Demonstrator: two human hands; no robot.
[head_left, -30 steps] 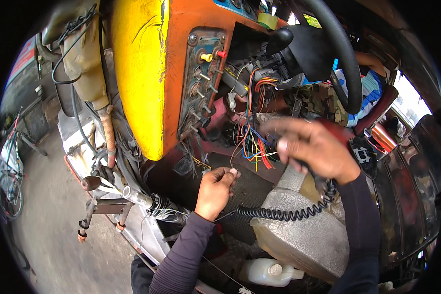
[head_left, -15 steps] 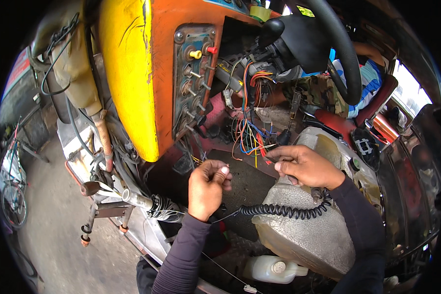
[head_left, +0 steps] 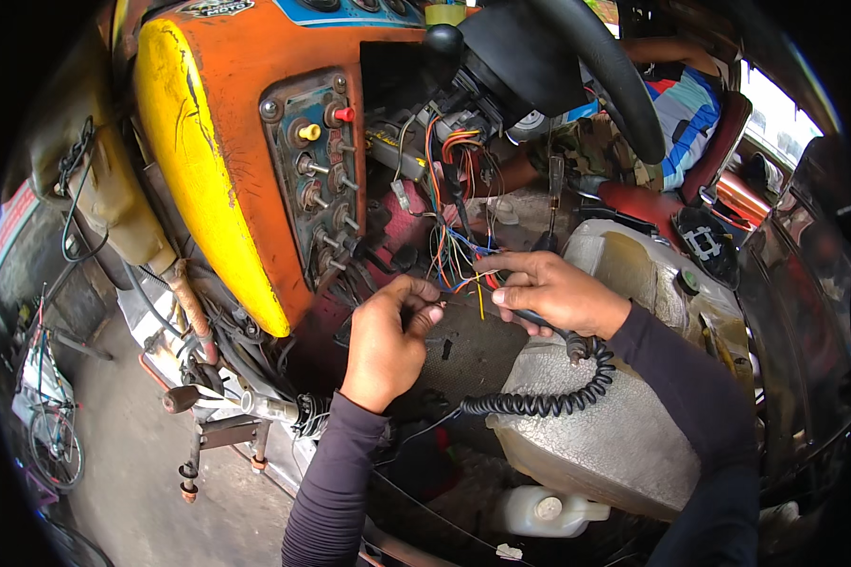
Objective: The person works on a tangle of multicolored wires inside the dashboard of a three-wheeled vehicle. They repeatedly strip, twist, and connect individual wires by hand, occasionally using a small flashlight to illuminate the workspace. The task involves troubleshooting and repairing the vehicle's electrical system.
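Note:
A bundle of loose coloured wires hangs below the steering column, its ends spread between my hands. My left hand is closed in a pinch beside the lower ends; a thin wire end with a coppery tip shows at its fingertips. My right hand is closed around a slim black probe, mostly hidden by the fingers, whose coiled black cord hangs below the hand. Its fingertips are next to red, white and yellow wire ends; whether they touch them I cannot tell.
An orange and yellow console with toggle switches stands at left, the steering wheel above. Below my right arm lies a silvery padded cover, near a white jug. A person in camouflage trousers sits at the far right.
The view has shifted, so the console sits further left and lower. My hands have come closer to the wire ends, and the coiled cord now rises more steeply to my right hand.

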